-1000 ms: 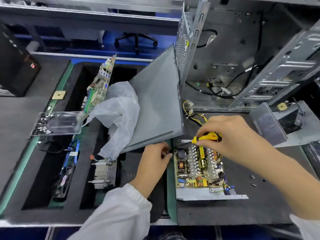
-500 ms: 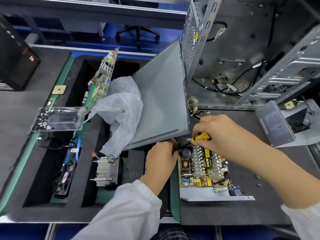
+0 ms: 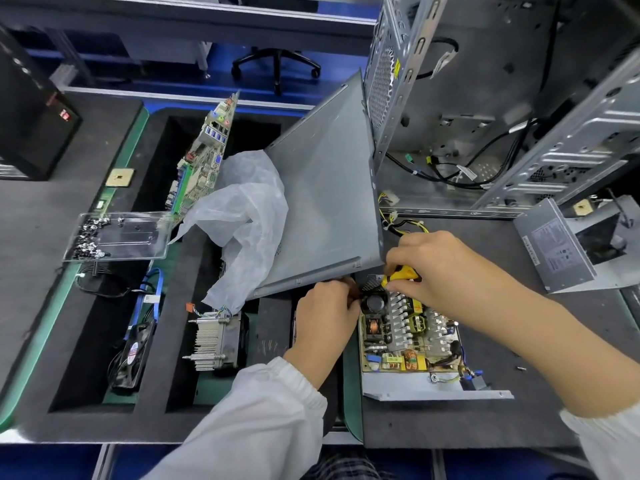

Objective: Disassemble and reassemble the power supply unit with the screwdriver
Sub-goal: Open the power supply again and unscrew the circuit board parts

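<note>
Leaning side panel (image 3: 322,202) overhangs power supply unit (image 3: 408,341); right hand (image 3: 440,271) fingers pinching screwdriver (image 3: 401,273).

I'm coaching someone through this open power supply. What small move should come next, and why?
Probably turn the screwdriver in place. The right hand grips its yellow handle at the far left corner of the exposed circuit board, while the left hand braces that edge. The tip is hidden, so I can't confirm it's seated.
</note>
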Available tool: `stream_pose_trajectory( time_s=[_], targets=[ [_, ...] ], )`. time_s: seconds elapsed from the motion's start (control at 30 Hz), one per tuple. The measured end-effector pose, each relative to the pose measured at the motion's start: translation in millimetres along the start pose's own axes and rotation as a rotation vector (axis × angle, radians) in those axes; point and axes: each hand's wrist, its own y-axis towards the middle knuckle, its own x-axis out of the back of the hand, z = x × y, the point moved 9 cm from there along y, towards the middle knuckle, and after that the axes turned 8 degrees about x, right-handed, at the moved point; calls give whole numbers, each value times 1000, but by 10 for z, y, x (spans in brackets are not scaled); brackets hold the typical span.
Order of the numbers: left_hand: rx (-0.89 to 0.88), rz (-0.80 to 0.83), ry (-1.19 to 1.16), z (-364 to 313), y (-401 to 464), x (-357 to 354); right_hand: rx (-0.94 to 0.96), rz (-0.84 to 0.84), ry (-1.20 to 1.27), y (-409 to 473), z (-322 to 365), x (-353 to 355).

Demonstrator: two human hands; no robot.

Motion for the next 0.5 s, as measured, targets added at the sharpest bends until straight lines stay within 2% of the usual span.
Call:
stream_pose_trajectory(
  time_s=[0.5],
  targets=[
    [21,5,-34,-9,-7,-3,-26,77,3,-9,50,50]
  ],
)
